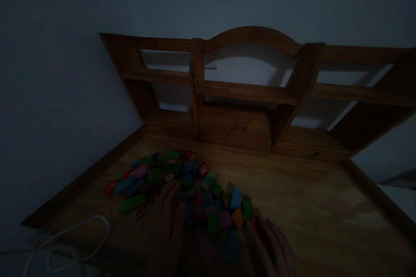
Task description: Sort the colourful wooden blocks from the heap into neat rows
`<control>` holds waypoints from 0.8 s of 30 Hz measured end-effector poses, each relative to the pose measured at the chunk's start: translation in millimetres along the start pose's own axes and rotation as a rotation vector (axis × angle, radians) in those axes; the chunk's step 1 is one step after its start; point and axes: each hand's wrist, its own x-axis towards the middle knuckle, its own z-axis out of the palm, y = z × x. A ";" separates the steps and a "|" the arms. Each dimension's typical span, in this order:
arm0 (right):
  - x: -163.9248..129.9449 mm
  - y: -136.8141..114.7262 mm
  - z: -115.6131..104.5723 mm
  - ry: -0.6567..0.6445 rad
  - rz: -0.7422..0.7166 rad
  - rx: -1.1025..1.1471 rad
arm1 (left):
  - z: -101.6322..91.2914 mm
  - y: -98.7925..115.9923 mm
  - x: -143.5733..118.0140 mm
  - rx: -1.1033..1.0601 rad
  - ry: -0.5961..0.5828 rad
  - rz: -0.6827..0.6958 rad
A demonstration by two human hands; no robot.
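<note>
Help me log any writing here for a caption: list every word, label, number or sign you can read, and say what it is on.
No text can be read anywhere in this dim view.
Pale block at the near left of the pile of coloured blocks: a red mark, too blurred to read.
Yellow-green block: a printed picture or pattern, too small to make out.
Wooden shelf unit, desk, white cable: no lettering visible.
</note>
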 end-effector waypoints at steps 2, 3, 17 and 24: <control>-2.6 0.8 3.8 -0.017 -0.009 -0.010 | 3.6 -0.8 1.4 0.091 -0.057 0.089; -3.1 1.1 4.9 -0.023 -0.007 -0.011 | 7.0 -2.2 1.5 0.142 -0.090 0.141; -3.1 1.4 2.1 -0.059 0.012 0.007 | 2.9 -43.8 51.7 0.139 -0.034 0.077; 0.3 -1.4 -0.9 -0.061 0.023 0.027 | 12.6 -27.0 40.2 -0.081 -0.196 -0.012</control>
